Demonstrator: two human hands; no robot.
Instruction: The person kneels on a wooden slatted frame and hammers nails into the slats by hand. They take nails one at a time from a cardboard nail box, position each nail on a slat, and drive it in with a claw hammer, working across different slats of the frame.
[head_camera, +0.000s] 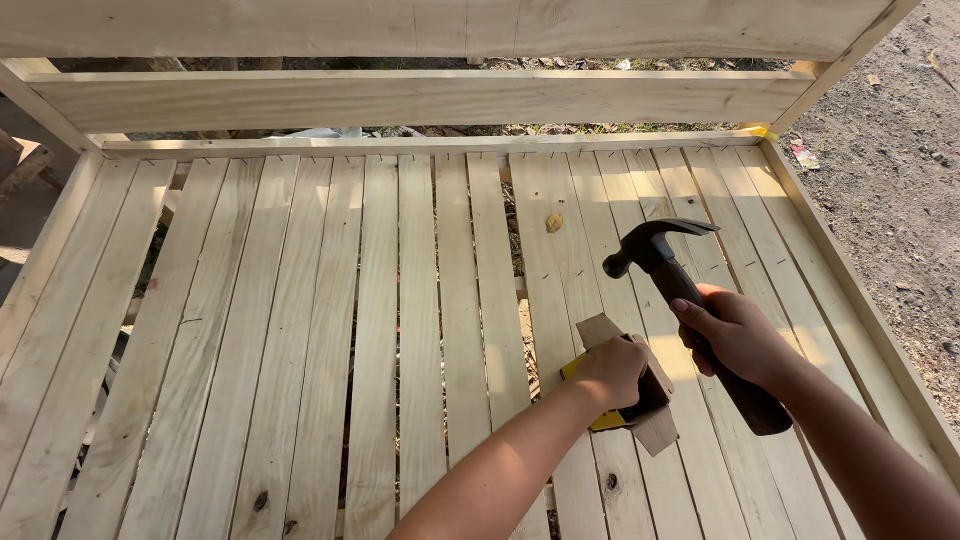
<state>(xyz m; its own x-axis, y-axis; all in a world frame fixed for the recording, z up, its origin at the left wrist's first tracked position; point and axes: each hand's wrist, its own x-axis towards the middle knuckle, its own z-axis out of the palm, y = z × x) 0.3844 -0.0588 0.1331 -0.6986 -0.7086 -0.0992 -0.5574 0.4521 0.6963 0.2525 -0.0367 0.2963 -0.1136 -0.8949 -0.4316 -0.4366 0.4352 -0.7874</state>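
My right hand (738, 335) grips the dark wooden handle of a claw hammer (655, 248), its black head raised over the slats at right of centre. My left hand (612, 370) rests on a small open cardboard box (655, 425) with yellow sides, which lies on the slats just left of the hammer handle. Its flaps stand open; its contents are hidden by my hand. Both hands hover over a pale wooden slatted bed frame (380, 330) made of several long planks with narrow gaps.
Two horizontal boards of a headboard (420, 95) stand at the far end. A side rail (860, 300) runs along the right, with bare dirt ground (900, 150) and scraps of litter beyond. Ground shows through the slat gaps.
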